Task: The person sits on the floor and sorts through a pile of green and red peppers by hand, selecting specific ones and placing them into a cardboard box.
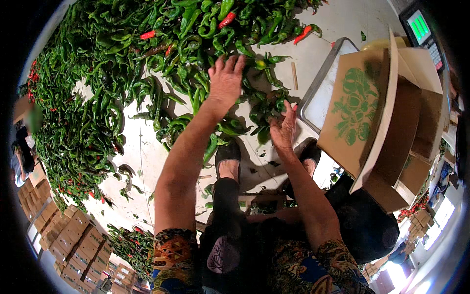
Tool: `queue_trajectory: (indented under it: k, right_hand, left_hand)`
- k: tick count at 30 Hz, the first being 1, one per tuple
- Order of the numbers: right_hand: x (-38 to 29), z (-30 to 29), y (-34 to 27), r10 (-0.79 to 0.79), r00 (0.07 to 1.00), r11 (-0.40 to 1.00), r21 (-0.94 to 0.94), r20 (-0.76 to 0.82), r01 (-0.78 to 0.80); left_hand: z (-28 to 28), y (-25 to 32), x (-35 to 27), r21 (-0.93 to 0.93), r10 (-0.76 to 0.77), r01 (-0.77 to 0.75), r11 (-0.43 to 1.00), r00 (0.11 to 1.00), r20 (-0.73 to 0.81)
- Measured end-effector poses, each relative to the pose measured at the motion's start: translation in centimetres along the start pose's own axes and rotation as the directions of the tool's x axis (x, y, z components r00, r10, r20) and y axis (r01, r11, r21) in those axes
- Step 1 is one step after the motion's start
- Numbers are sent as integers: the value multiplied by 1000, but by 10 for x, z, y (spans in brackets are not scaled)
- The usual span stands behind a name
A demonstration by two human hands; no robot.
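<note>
Long green peppers [147, 84], a few of them red, lie heaped over the pale floor in front of me and to the left. My left hand [226, 79] reaches over the near side of the heap, palm down with fingers spread; whether it touches peppers is unclear. Beside a small cluster of green peppers [262, 110], my right hand [284, 126] is turned on its side, thumb and fingers apart around the cluster's right edge. Its fingertips are partly hidden among the peppers. At the right, an open cardboard box [354, 106] with a green printed picture stands on a metal-rimmed scale platform [315, 88].
A scale display [418, 25] is lit at the upper right. My shoes [228, 154] rest on the floor near the peppers. Stacked cardboard boxes [73, 246] stand at the lower left, and another person [22, 158] is at the far left. A small stick [294, 75] lies near the scale.
</note>
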State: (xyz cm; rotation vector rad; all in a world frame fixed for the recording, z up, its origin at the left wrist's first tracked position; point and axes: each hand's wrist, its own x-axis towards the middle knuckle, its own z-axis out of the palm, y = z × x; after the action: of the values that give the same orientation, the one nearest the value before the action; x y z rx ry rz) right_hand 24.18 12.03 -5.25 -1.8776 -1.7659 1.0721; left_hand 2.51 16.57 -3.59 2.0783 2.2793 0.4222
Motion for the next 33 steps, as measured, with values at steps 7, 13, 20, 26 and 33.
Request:
queue_trajectory:
  k: [7, 13, 20, 26, 33]
  right_hand:
    - [7, 8, -23, -73, 916, 945, 320, 395, -63]
    - [-19, -12, -73, -81, 840, 767, 571, 537, -291]
    - [-9, -14, -59, 263, 857, 520, 683, 444, -514]
    - [6, -30, -44, 231, 802, 398, 699, 550, -594]
    - [-6, -31, -39, 133, 709, 311, 650, 692, -693]
  left_hand:
    - [-12, 17, -47, -145, -8, 9, 989, 1000, 11]
    - [-59, 16, -124, -547, -474, 497, 673, 858, 197]
    - [-64, 23, -110, -647, -328, 288, 706, 943, 62]
    - [-15, -23, -82, -42, -361, 366, 930, 928, 94]
    - [-42, 1, -93, -681, -560, 652, 334, 718, 413]
